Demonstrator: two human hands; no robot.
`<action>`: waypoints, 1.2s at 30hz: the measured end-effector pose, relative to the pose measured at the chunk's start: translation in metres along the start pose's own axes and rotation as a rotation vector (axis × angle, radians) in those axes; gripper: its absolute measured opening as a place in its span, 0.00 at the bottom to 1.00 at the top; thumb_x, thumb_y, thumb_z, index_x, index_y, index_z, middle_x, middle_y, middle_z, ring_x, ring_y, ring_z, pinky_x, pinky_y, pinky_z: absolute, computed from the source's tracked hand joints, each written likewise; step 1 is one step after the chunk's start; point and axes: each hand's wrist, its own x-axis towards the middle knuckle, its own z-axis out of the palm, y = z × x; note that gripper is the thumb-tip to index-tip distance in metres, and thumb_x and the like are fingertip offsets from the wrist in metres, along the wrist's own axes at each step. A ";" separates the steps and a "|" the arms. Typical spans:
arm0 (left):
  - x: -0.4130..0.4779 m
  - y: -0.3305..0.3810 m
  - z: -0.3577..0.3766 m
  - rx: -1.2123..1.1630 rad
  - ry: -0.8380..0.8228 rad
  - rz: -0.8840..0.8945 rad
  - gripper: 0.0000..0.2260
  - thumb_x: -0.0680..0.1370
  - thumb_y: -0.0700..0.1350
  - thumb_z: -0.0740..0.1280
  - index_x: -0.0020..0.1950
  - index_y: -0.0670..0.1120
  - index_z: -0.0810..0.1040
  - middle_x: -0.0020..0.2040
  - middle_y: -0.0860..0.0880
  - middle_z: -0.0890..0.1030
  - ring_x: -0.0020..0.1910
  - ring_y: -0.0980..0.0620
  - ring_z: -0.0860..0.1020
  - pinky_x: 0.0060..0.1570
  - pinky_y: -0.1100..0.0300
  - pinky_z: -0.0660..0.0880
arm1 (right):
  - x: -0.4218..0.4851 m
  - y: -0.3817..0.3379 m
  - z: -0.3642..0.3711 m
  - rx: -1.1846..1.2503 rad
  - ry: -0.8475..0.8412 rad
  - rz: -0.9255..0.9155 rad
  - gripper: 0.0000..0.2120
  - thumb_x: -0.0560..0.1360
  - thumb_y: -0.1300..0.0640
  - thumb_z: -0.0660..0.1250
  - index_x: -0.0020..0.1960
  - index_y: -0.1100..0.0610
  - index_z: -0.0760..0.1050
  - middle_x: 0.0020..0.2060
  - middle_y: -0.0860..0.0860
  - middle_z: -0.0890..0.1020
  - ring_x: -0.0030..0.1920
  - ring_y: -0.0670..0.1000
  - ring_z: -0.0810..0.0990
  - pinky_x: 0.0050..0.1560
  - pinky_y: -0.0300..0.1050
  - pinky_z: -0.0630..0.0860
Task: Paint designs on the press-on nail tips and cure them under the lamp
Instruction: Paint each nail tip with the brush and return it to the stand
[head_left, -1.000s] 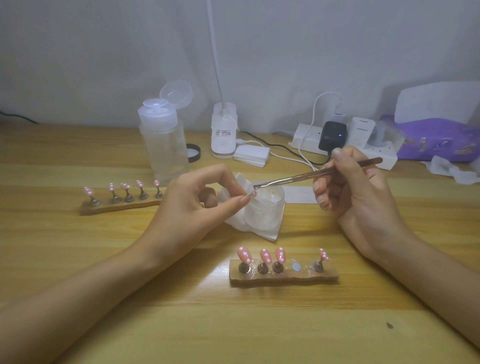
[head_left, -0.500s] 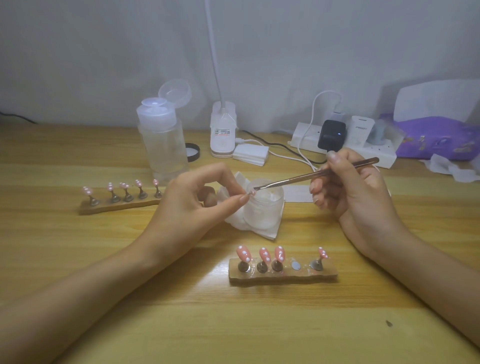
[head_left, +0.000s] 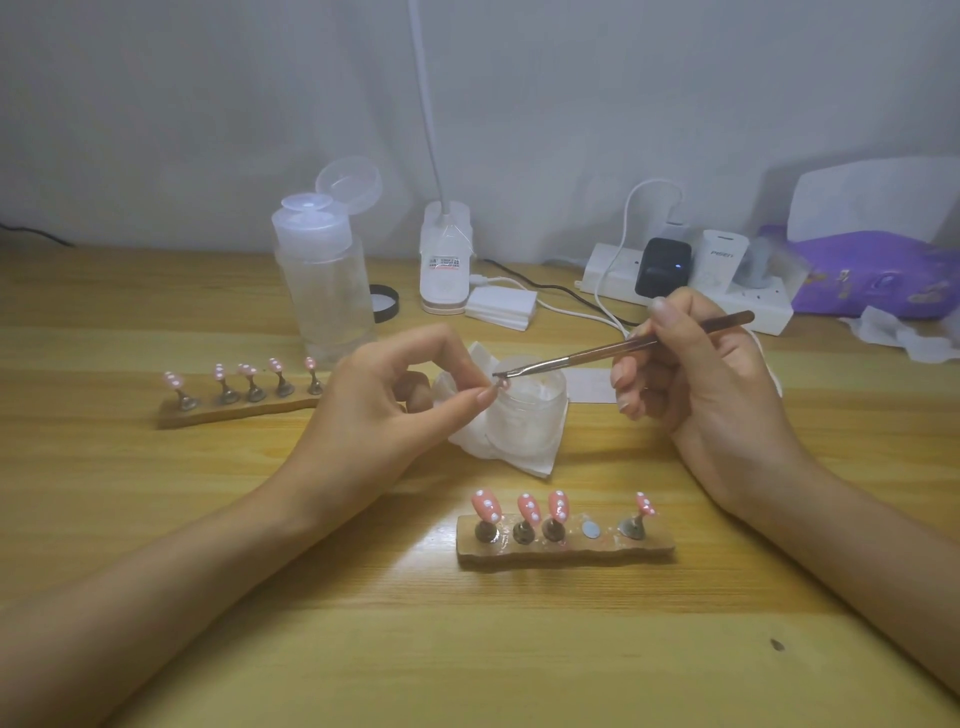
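Head view: left hand (head_left: 379, 410) pinches a nail tip (head_left: 503, 383) beside the jar (head_left: 530, 415) rim; right hand (head_left: 696, 384) grips the brush (head_left: 597, 351), bristles touching the tip.

A pale grey wall (head_left: 156, 104) rises behind the light wooden table (head_left: 467, 649), dimly lit.

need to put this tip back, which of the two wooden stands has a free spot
The near stand, closest to the camera: its fourth spot from the left is a bare disc. The far stand carries five tips.
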 end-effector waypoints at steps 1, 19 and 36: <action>0.000 0.000 0.000 0.000 0.001 -0.002 0.07 0.74 0.47 0.73 0.40 0.46 0.79 0.31 0.55 0.75 0.25 0.58 0.63 0.27 0.69 0.62 | 0.000 0.000 0.000 -0.016 0.020 0.010 0.12 0.79 0.51 0.63 0.40 0.55 0.69 0.28 0.53 0.80 0.27 0.49 0.77 0.28 0.38 0.74; 0.000 0.003 0.002 -0.004 -0.001 -0.003 0.07 0.75 0.40 0.74 0.40 0.41 0.78 0.32 0.60 0.76 0.24 0.59 0.62 0.27 0.72 0.60 | 0.000 0.001 -0.001 -0.016 0.037 0.000 0.13 0.81 0.53 0.62 0.38 0.54 0.71 0.27 0.53 0.79 0.26 0.49 0.77 0.27 0.37 0.73; 0.000 0.005 0.000 -0.008 -0.010 -0.041 0.09 0.73 0.48 0.74 0.41 0.44 0.80 0.40 0.51 0.82 0.25 0.59 0.65 0.27 0.70 0.62 | -0.001 -0.001 0.000 0.009 0.009 0.000 0.12 0.80 0.52 0.63 0.39 0.55 0.70 0.27 0.52 0.79 0.25 0.49 0.76 0.26 0.37 0.73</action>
